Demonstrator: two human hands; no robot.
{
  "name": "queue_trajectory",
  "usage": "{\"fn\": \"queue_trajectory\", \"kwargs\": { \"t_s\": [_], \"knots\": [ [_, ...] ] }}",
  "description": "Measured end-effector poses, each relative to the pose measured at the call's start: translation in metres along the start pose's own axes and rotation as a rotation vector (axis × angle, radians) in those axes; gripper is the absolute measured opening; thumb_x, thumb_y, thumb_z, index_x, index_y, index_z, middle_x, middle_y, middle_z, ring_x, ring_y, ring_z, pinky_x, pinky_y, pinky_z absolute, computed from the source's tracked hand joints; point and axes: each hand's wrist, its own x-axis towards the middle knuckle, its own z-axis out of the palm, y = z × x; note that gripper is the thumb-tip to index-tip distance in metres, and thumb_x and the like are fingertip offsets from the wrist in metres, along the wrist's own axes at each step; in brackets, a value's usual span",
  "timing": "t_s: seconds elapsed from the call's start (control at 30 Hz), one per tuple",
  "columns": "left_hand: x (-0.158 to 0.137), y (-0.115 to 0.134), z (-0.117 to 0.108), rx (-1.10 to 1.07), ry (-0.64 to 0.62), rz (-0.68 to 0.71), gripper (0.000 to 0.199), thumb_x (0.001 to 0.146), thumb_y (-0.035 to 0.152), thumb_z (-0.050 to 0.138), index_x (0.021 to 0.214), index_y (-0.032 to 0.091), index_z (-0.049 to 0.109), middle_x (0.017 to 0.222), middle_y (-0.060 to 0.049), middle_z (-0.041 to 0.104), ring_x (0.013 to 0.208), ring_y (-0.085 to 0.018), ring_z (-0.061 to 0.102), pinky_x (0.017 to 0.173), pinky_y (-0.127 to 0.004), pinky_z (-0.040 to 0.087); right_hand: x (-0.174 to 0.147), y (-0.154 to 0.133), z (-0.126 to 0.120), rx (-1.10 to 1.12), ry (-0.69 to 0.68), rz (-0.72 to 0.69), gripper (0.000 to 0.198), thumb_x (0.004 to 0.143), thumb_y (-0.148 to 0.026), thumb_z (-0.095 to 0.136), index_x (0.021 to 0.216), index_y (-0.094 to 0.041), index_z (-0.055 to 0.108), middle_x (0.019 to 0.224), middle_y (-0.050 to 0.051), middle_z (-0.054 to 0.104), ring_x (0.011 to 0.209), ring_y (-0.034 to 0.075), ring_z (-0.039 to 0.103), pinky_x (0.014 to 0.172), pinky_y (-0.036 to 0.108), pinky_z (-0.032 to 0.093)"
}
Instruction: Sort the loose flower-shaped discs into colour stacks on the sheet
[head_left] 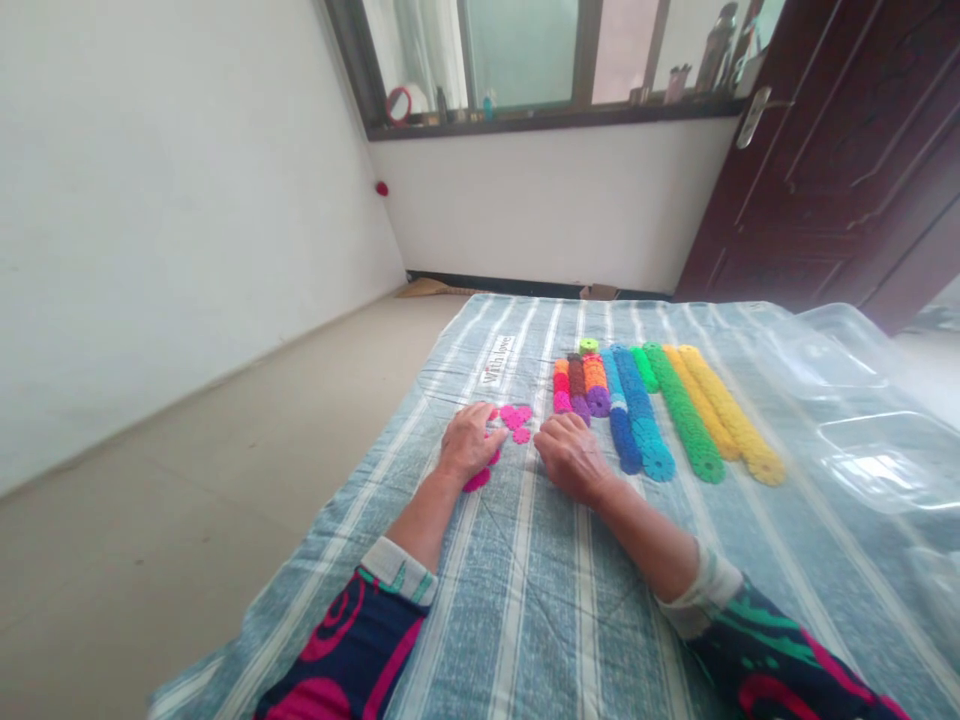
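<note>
My left hand [469, 445] rests on the bedspread over several magenta notched discs, its thumb apart from the bent fingers. Parts of the magenta discs [478, 480] show beneath and beside the palm; the rest are covered. Just beyond my thumb lie a few loose pink discs [516, 415], close together. To their right, my right hand [571, 458] is closed, fingertips pressed together and pointing down; whatever is in them is hidden. Right beside it, rows of overlapping discs lie sorted by colour, among them a blue row [637, 400], a green row [686, 425] and a yellow row [735, 420].
A striped blue-grey bedspread [480, 620] covers the surface. The printed words "With love" [496, 362] show beyond my left hand. Clear plastic containers [885, 460] stand at the right. A window sill with small items, a dark red door [832, 150] and a white wall surround the bed.
</note>
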Motion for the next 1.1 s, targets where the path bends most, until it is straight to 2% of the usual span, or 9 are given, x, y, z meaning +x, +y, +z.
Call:
{"fn": "queue_trajectory", "kwargs": {
  "t_s": [0.23,0.37,0.47,0.57,0.67,0.77,0.9,1.1],
  "knots": [
    [0.000,-0.001,0.008,-0.040,0.044,0.086,0.028,0.081,0.031,0.064,0.106,0.020,0.065,0.110,-0.009,0.067,0.108,-0.025,0.060,0.099,-0.038,0.046,-0.008,-0.015,-0.007,0.017,-0.020,-0.069,0.019,0.090,-0.011,0.054,0.073,-0.018,0.061,0.074,0.004,0.060,0.072,0.019,0.046,0.073,0.033,0.031],
    [0.003,0.005,0.009,0.023,0.064,0.129,0.036,0.080,0.032,0.066,0.113,0.018,0.065,0.121,-0.013,0.064,0.117,-0.029,0.056,0.106,-0.043,0.041,-0.022,-0.019,-0.015,0.063,0.014,-0.121,0.024,0.092,-0.010,0.049,0.072,-0.019,0.059,0.073,0.004,0.058,0.071,0.018,0.045,0.073,0.033,0.032],
    [0.009,0.017,0.009,0.064,-0.001,0.175,0.045,0.079,0.035,0.068,0.121,0.018,0.063,0.136,-0.015,0.056,0.130,-0.032,0.046,0.111,-0.046,0.036,-0.037,-0.022,-0.022,0.108,0.028,-0.153,0.028,0.095,-0.010,0.044,0.071,-0.019,0.056,0.073,0.004,0.057,0.071,0.018,0.045,0.072,0.034,0.032],
    [0.012,0.028,0.012,0.089,-0.116,0.182,0.046,0.081,0.038,0.067,0.123,0.021,0.063,0.140,-0.013,0.054,0.134,-0.034,0.043,0.108,-0.049,0.036,-0.052,-0.025,-0.024,0.159,0.026,-0.161,0.030,0.096,-0.010,0.042,0.070,-0.019,0.055,0.072,0.003,0.056,0.070,0.018,0.044,0.072,0.033,0.033],
    [0.013,0.033,0.012,0.109,-0.158,0.189,0.034,0.085,0.036,0.061,0.116,0.024,0.065,0.132,-0.009,0.061,0.125,-0.029,0.052,0.103,-0.046,0.038,-0.062,-0.026,-0.023,0.231,0.010,-0.141,0.028,0.095,-0.010,0.043,0.071,-0.018,0.055,0.076,0.004,0.058,0.074,0.018,0.047,0.071,0.032,0.034],
    [0.010,0.031,0.007,0.141,-0.139,0.216,0.021,0.088,0.027,0.057,0.106,0.023,0.066,0.116,-0.006,0.069,0.113,-0.025,0.059,0.098,-0.043,0.041,-0.064,-0.025,-0.019,0.275,0.002,-0.103,0.025,0.093,-0.009,0.047,0.072,-0.018,0.055,0.079,0.004,0.059,0.077,0.018,0.049,0.071,0.030,0.035],
    [0.008,0.028,0.002,0.166,-0.116,0.258,0.014,0.086,0.019,0.055,0.093,0.018,0.067,0.099,-0.007,0.071,0.104,-0.023,0.061,0.093,-0.039,0.043,-0.062,-0.024,-0.017,0.283,-0.020,-0.068,0.024,0.093,-0.009,0.050,0.071,-0.018,0.055,0.079,0.003,0.059,0.076,0.017,0.049,0.070,0.029,0.034],
    [0.011,0.040,0.009,0.190,-0.127,0.312,0.019,0.086,0.019,0.055,0.101,0.019,0.066,0.105,-0.008,0.070,0.108,-0.025,0.060,0.096,-0.043,0.042,-0.061,-0.024,-0.018,0.267,-0.071,-0.042,0.024,0.093,-0.011,0.053,0.071,-0.018,0.056,0.079,0.002,0.060,0.077,0.017,0.050,0.070,0.029,0.033]
  ]
}}
